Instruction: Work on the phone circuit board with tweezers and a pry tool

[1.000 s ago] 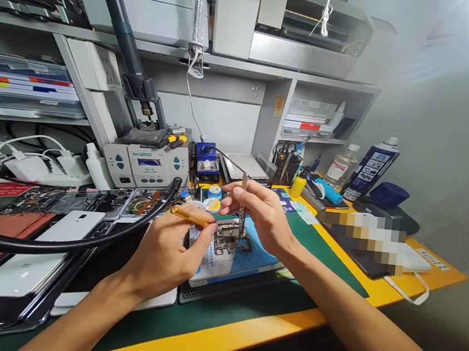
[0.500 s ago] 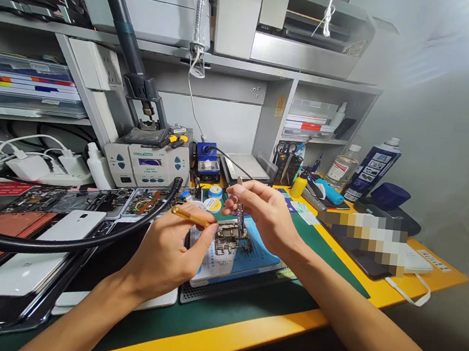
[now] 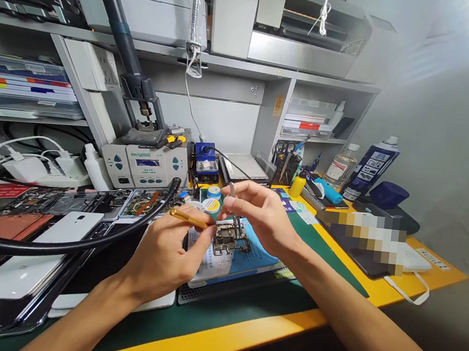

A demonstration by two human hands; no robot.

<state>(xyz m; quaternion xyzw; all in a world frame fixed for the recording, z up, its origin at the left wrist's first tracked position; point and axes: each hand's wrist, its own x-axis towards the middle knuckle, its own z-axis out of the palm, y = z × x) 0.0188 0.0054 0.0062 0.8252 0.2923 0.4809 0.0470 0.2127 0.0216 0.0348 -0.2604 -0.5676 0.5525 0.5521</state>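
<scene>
My left hand [image 3: 163,249] is closed around a slim gold-coloured pen-shaped tool [image 3: 190,219], its front end pointing right over the work. In my right hand [image 3: 270,215], thumb and fingers pinch a pair of metal tweezers [image 3: 236,224], tips downward. Below both tools lies a small phone circuit board [image 3: 224,242] with several chips and cut-out edges. It rests on a blue-and-white printed booklet [image 3: 256,256], which sits on a dark perforated plate [image 3: 205,295]. Whether the tweezer tips touch the board or grip a part is too small to tell.
A thick black hose [image 3: 127,237] curves across the left side, over several phones. Behind stand a grey rework station [image 3: 146,163], small round tins [image 3: 211,205] and a yellow bottle [image 3: 298,184]. A dark phone [image 3: 346,246] and white cable [image 3: 408,297] lie right.
My right hand has shifted slightly left, and the tweezers have tilted, their upper end now lower and further left. My left hand and the board stay nearly the same.
</scene>
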